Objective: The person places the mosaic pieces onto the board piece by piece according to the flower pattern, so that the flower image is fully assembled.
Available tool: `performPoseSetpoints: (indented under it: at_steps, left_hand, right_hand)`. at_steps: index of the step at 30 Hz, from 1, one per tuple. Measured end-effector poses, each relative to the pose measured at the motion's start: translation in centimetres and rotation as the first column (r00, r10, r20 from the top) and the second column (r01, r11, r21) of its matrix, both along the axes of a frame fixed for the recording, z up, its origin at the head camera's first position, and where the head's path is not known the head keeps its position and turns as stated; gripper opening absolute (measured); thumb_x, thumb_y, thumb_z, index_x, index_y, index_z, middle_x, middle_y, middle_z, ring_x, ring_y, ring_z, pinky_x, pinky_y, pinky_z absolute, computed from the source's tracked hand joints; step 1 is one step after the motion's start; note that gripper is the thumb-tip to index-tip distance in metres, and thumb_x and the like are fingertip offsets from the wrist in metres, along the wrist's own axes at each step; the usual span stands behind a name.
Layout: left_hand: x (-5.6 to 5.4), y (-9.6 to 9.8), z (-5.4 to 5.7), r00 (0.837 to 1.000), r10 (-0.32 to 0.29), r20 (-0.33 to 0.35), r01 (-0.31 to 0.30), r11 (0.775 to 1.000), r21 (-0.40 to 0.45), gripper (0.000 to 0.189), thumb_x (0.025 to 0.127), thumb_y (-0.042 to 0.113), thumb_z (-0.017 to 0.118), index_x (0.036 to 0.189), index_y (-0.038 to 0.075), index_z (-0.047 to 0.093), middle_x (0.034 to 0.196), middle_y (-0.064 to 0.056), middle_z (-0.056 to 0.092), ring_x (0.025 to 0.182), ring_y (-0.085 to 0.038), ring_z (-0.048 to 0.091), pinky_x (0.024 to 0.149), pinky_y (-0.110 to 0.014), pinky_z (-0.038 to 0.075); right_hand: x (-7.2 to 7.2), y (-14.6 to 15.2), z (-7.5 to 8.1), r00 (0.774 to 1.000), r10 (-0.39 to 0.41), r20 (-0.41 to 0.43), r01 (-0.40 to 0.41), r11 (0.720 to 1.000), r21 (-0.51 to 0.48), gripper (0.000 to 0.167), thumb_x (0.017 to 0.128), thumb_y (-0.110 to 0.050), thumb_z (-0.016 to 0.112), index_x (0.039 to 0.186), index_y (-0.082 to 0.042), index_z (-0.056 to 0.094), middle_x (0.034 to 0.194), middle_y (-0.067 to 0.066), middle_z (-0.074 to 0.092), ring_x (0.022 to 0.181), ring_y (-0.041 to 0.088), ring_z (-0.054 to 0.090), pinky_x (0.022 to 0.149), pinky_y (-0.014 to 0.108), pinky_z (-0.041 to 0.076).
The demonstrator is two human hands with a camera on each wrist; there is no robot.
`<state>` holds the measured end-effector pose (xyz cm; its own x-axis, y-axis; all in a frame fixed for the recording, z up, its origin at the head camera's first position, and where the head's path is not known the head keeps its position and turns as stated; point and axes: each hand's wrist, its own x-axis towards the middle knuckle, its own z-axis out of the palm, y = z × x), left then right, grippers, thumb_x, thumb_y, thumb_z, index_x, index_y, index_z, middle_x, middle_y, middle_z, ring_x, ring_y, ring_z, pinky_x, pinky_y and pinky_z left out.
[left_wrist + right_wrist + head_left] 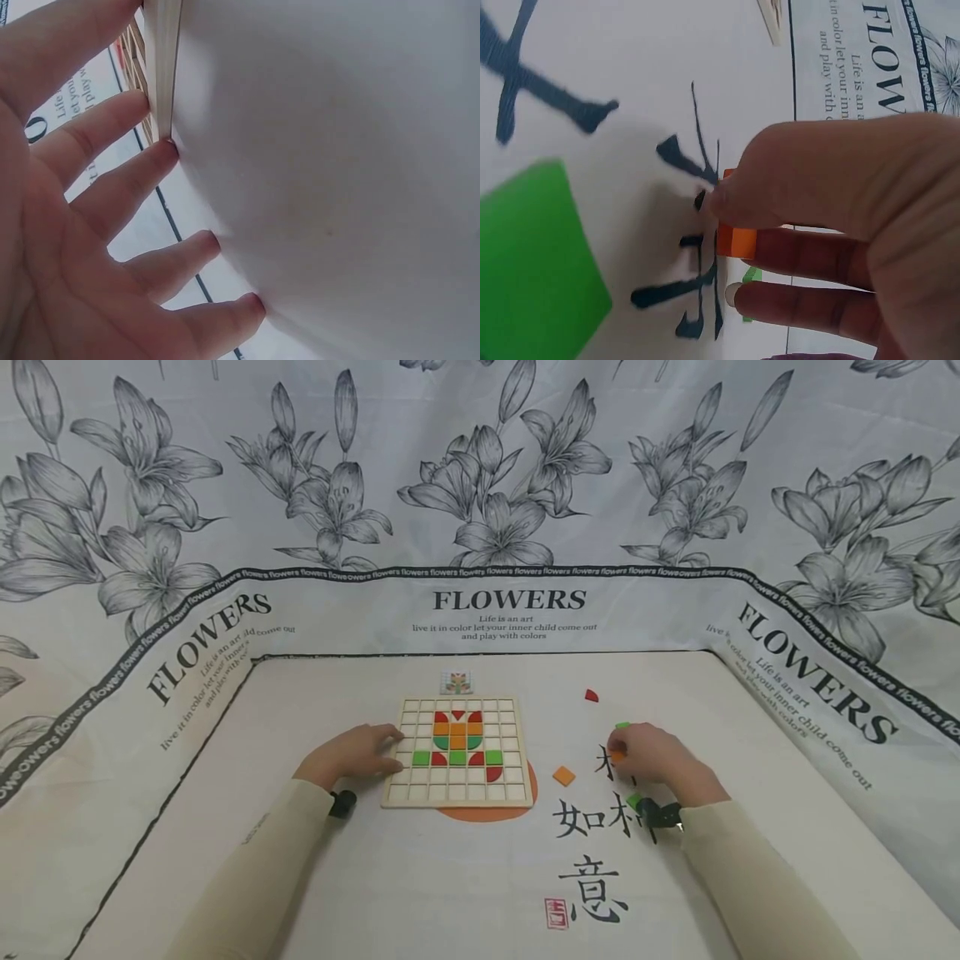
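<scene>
My right hand [663,764] pinches an orange tile [737,241] between thumb and fingers, low over the black brush characters at the right. One green tile [540,262] lies close by that wrist, and another green tile [622,724] shows just beyond the fingers. At the left edge of the wooden grid board [420,791], my left hand [351,756] rests with fingers spread and fingertips at the frame. Red, orange and green pieces form a tulip-like figure [457,735] in the board's cells.
Behind the board lies a small pattern card [457,682]. Right of the board are a loose orange tile [564,776] and a red quarter-round piece [592,695]. An orange round shape [487,814] shows from under the board. Flower-printed cloth [510,468] rises behind the table.
</scene>
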<state>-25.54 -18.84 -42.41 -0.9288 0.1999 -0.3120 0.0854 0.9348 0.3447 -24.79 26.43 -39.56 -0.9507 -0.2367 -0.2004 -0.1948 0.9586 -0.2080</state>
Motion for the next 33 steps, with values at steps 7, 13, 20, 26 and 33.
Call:
performPoseSetpoints:
  at_steps: [7,13,20,26,33]
  left_hand:
    - [-0.3,0.0,0.0,1.0,-0.001,0.008,0.001,1.0,0.019,0.056,0.083,0.04,0.073,0.133,0.022,0.054,0.141,-0.007,0.053,0.116,-0.025,0.05,0.108,-0.052,0.041]
    - [-0.2,0.1,0.1,1.0,0.003,0.022,-0.004,0.999,0.032,0.056,0.083,0.039,0.074,0.132,0.021,0.054,0.143,-0.008,0.051,0.117,-0.025,0.049,0.109,-0.051,0.04]
    - [0.0,0.0,0.4,1.0,-0.013,0.023,0.012,0.999,0.033,0.057,0.083,0.04,0.073,0.134,0.022,0.053,0.143,-0.01,0.051,0.119,-0.026,0.049,0.108,-0.052,0.04]
    - [0.1,0.0,0.3,1.0,-0.016,0.027,0.015,1.0,0.026,0.058,0.085,0.04,0.072,0.136,0.022,0.052,0.144,-0.011,0.049,0.126,-0.029,0.047,0.109,-0.054,0.039]
    - [0.1,0.0,0.4,1.0,-0.014,0.024,0.014,1.0,0.016,0.058,0.085,0.041,0.071,0.137,0.023,0.051,0.145,-0.011,0.049,0.13,-0.03,0.046,0.11,-0.054,0.038]
  right_hand:
    - [0.4,-2.1,0.7,0.998,0.052,-0.038,-0.053,0.998,-0.024,0.027,0.084,-0.015,0.068,0.11,-0.008,0.069,0.103,0.006,0.066,0.084,0.021,0.055,0.069,0.034,0.051]
    - [0.8,-4.8,0.8,0.987,0.124,-0.106,-0.13,0.99,-0.056,0.03,0.084,-0.018,0.069,0.113,-0.009,0.069,0.102,0.003,0.066,0.085,0.019,0.054,0.074,0.034,0.052]
    - [0.8,-8.1,0.7,0.98,0.163,-0.114,-0.177,0.977,-0.122,0.032,0.083,-0.018,0.07,0.114,-0.009,0.07,0.094,0.0,0.064,0.081,0.016,0.054,0.071,0.028,0.05]
    - [1.1,-10.7,0.6,0.976,0.186,-0.109,-0.204,0.961,-0.185,0.032,0.084,-0.02,0.072,0.114,-0.008,0.07,0.091,-0.001,0.064,0.08,0.015,0.054,0.066,0.024,0.048]
    - [1.6,-13.5,0.2,0.968,0.225,-0.115,-0.244,0.947,-0.208,0.027,0.085,-0.021,0.072,0.11,-0.012,0.072,0.096,-0.003,0.068,0.085,0.014,0.054,0.077,0.028,0.05]
